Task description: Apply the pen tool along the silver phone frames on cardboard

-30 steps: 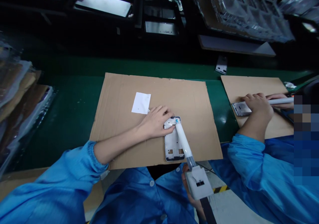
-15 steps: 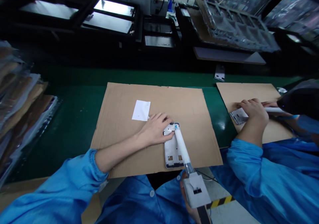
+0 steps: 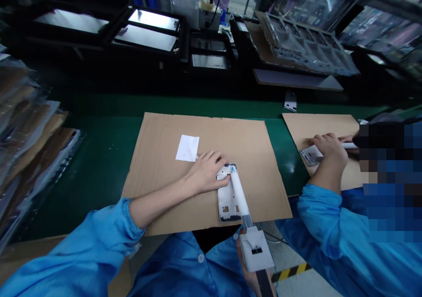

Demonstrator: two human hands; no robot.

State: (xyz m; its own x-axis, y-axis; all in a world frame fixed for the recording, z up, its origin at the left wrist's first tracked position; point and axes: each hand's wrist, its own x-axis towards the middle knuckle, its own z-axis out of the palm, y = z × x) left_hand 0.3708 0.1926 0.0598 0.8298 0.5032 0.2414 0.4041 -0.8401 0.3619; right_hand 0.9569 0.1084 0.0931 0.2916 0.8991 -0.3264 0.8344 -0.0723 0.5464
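Note:
My left hand (image 3: 207,174) holds the upper left of a light grey phone frame (image 3: 227,198), its thumb and fingertips on the frame and its wrist over the cardboard. The frame lies flat, with small cut-outs and black edging at its lower end. My right hand (image 3: 249,275), low in view and partly hidden, is wrapped round a glue gun (image 3: 256,249) with a white boxy body and a long white tube. The tube's blue tip is at the top end of the frame, between thumb and fingertips of my left hand.
A cardboard sheet (image 3: 171,204) lies under the work on a green table (image 3: 105,156), with a white card (image 3: 187,148) on it. Wrapped sheets (image 3: 36,130) are stacked at left. Black trays (image 3: 145,28) line the back. A co-worker's hand (image 3: 331,147) works on another frame at right.
The view has shifted slightly. The rear of the glue gun has swung a little to the left, while its tip stays at the frame's top end. My left hand keeps its place.

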